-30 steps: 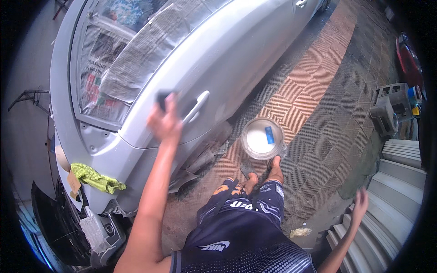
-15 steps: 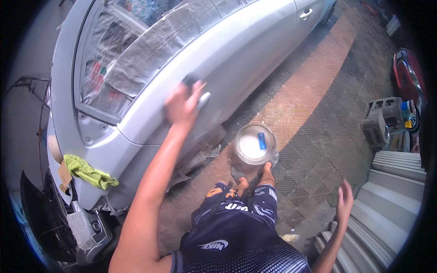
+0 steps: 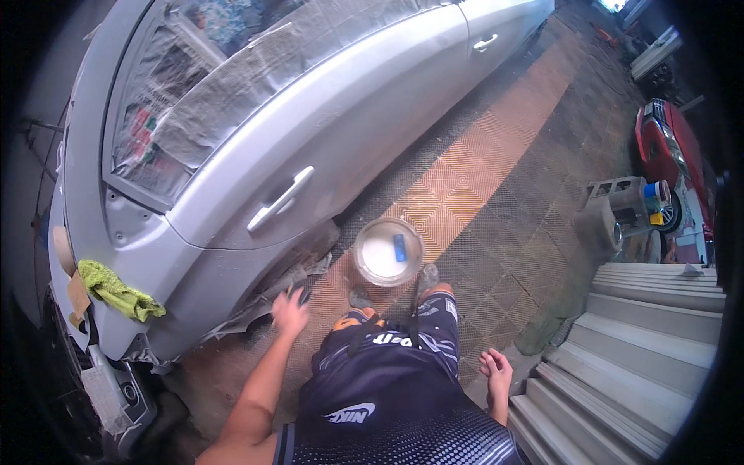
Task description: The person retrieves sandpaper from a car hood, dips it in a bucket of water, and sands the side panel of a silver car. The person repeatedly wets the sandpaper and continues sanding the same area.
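My left hand (image 3: 290, 315) hangs low beside the car's lower side, its fingers around a small dark pad-like piece (image 3: 301, 294), partly hidden and too small to make out fully. Above it is the grey car door (image 3: 349, 132) with a light door handle (image 3: 281, 199). My right hand (image 3: 496, 366) is empty, held away from the car on my right, its fingers loosely curled and apart. Between my feet and the car stands a round bucket (image 3: 419, 249) with whitish liquid, and a blue block (image 3: 400, 247) shows inside it.
A yellow-green cloth (image 3: 116, 291) lies on the car's end at left. Newspaper and plastic sheeting (image 3: 232, 93) cover the window. Ribbed light panels (image 3: 643, 333) stand close on my right. Farther off are a grey hollow block (image 3: 612, 188) and a red car (image 3: 676, 143).
My left hand has come off the door by the handle and dropped down toward me with the dark piece. My right hand has moved inward and lower. The view has shifted right.
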